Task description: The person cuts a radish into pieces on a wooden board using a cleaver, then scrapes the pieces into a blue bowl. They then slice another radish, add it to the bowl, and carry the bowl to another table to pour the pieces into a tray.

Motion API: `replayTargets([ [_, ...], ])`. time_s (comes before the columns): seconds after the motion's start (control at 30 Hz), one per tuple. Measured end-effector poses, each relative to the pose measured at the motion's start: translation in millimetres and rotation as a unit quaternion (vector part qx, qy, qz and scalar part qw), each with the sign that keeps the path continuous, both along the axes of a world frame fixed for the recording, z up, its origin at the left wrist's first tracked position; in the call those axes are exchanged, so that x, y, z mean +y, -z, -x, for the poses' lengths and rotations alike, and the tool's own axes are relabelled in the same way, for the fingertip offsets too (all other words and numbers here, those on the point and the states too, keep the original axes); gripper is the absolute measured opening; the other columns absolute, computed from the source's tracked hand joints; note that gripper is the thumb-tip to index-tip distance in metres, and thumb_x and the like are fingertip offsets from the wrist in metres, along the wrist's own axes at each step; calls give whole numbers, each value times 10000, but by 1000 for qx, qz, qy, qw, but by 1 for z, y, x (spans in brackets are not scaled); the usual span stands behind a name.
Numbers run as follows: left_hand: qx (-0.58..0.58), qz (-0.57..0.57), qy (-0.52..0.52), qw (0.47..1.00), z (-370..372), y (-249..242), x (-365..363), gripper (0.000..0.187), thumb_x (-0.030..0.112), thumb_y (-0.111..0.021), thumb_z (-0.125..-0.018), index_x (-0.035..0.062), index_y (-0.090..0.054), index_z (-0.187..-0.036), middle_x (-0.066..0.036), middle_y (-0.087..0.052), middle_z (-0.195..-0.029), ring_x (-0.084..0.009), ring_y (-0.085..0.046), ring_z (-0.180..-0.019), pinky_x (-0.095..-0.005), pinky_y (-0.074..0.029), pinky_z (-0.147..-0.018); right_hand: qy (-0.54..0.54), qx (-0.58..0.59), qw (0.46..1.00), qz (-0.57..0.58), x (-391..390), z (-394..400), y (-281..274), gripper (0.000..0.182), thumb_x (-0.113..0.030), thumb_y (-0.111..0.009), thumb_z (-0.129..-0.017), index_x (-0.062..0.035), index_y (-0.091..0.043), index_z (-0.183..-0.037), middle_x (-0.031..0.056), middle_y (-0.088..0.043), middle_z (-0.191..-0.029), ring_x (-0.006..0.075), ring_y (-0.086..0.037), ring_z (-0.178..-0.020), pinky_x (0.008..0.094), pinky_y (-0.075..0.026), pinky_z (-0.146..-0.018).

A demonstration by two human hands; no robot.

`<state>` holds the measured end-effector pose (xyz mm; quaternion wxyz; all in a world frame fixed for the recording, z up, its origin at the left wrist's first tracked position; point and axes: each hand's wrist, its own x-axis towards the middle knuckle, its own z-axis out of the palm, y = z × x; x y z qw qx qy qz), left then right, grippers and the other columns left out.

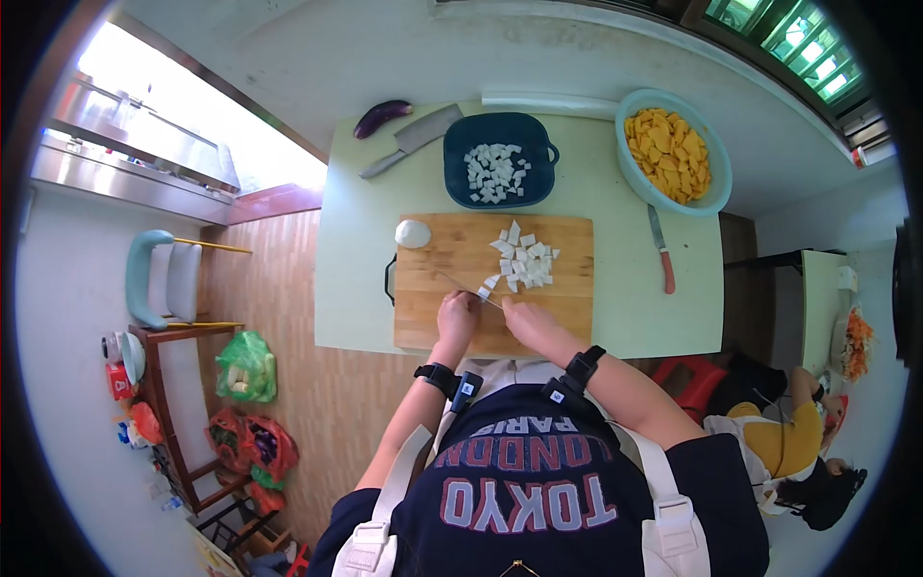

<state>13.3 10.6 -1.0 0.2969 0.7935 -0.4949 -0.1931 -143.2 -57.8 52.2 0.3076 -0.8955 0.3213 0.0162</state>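
Note:
My right hand (524, 319) is closed around the handle of a knife (467, 288), its thin blade pointing up and left over the wooden cutting board (567, 327). Beside the blade, my left hand (459, 313) has its fingers bent together at small white pieces (487, 287); whether it grips one is hidden. A pile of white cubes (527, 262) lies on the board's right part. One larger rounded white piece (412, 234) rests at the board's upper left corner.
Behind the board stands a dark blue basket (452, 163) holding white cubes. A cleaver (423, 133) and an eggplant (382, 118) lie left of it. At right are a bowl (721, 183) of orange slices and a red-handled knife (666, 264). Another person (779, 438) is at far right.

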Motion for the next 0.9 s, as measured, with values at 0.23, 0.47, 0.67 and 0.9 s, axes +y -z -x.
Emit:
replayTargets([
  [0.23,-27,-10,18,999,4,0,0,82,77,-582,-705,38,-597,-775,-139,-578,-847,-317,-560,-800,-390,-464,-691,32,3,999,-12,-20,1,39,194,-179,-478,-814,-1,-493,-890,229,-585,-684,381,-584,-634,460,-456,-539],
  [0.47,18,-50,48,997,3,4,-20,162,82,-601,-731,21,-552,-872,-149,-584,-768,-308,-575,-745,-392,-459,-657,146,-191,944,-226,-31,71,8,287,-307,-496,-867,-20,-503,-856,94,-546,-636,176,-538,-486,320,-419,-442],
  [0.67,148,45,50,987,7,4,-67,258,124,-674,-713,9,-563,-915,-131,-599,-726,-266,-585,-658,-348,-471,-610,409,-238,777,-416,-29,145,33,224,-234,-482,-889,-25,-479,-810,23,-459,-597,117,-451,-409,255,-391,-390],
  [0.9,-28,116,125,985,6,-6,-102,508,242,-680,-720,3,-464,-1112,-188,-490,-1096,-350,-449,-1008,-419,-379,-849,439,-230,764,-414,-12,144,47,233,-249,-462,-903,-24,-474,-844,22,-483,-604,110,-468,-433,249,-404,-422],
])
